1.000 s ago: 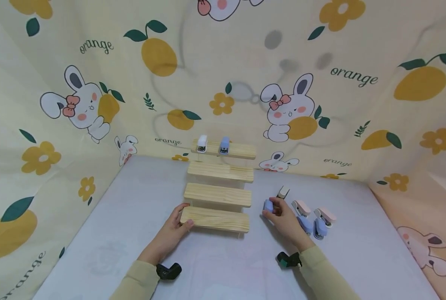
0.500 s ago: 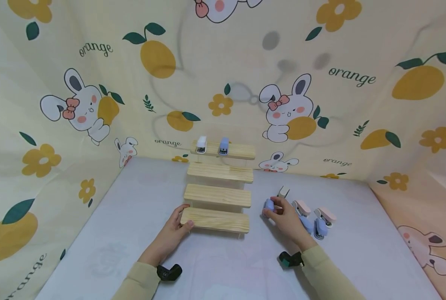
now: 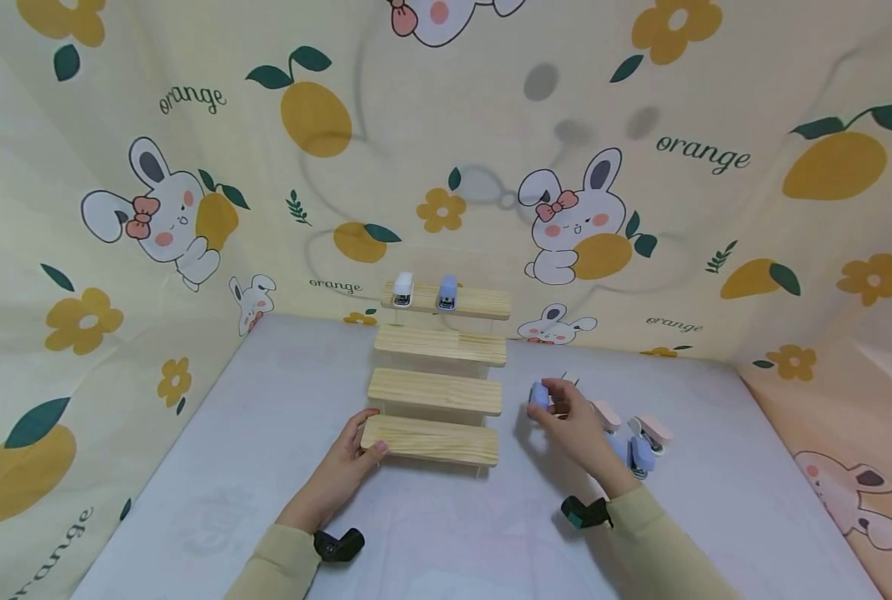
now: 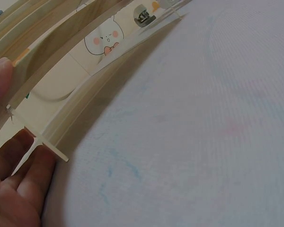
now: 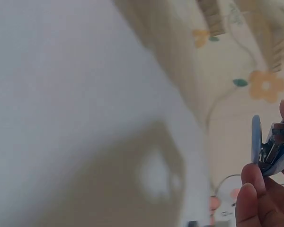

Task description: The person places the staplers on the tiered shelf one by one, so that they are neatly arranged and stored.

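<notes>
Holding a blue stapler [image 3: 539,393] apparently above the table [image 3: 446,533], right of the wooden rack [image 3: 434,390], the right hand [image 3: 575,425] pinches it firmly; transfer is judged the step in hand. The left hand [image 3: 346,468] grips the front board [image 3: 431,439] at its end. The next move likely calls for a level carry rackward, rack steadied. Clearance beneath the stapler: blurred, uncertain.

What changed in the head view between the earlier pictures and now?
The right hand, already gripping a blue stapler, has lifted it off the table, shifting slightly upward in the picture. Nothing was newly grasped or let go. As before, the left hand holds the front board's left end, and two staplers stand on the top board.
</notes>
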`<state>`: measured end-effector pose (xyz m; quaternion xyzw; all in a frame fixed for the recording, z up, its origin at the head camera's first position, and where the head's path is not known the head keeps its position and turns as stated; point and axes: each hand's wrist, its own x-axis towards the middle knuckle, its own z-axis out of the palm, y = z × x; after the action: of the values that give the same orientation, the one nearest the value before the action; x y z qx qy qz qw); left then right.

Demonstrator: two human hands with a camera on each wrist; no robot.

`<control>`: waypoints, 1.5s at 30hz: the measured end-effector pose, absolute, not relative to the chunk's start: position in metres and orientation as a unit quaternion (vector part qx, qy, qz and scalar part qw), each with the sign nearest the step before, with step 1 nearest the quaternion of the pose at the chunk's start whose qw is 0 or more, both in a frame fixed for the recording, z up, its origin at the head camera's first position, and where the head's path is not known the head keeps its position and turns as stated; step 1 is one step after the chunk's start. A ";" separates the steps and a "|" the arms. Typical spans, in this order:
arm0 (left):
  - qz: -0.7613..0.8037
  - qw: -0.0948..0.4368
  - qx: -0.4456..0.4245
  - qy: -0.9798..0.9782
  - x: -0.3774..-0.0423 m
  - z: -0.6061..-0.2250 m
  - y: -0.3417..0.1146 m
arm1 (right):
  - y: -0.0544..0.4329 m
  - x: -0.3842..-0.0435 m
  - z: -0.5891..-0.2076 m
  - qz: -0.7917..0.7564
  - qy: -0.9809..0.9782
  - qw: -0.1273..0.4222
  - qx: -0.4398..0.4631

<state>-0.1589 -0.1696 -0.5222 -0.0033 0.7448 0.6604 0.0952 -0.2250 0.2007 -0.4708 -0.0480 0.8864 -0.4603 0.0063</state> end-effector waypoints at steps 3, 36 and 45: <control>0.659 0.094 -0.004 0.746 -0.159 -0.522 -0.169 | 0.199 -0.224 -0.457 -0.459 0.886 -0.019 -0.065; 0.674 0.095 0.016 0.733 -0.159 -0.523 -0.171 | 0.151 -0.270 -0.352 -0.482 0.845 -0.157 -0.172; 0.669 0.092 0.018 0.737 -0.159 -0.525 -0.171 | 0.138 -0.293 -0.352 -0.486 0.853 -0.097 -0.160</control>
<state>-0.1588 -0.1714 -0.5251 0.0182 0.7375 0.6689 0.0916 -0.2927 0.1377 -0.3521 -0.1602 0.8535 -0.4863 -0.0970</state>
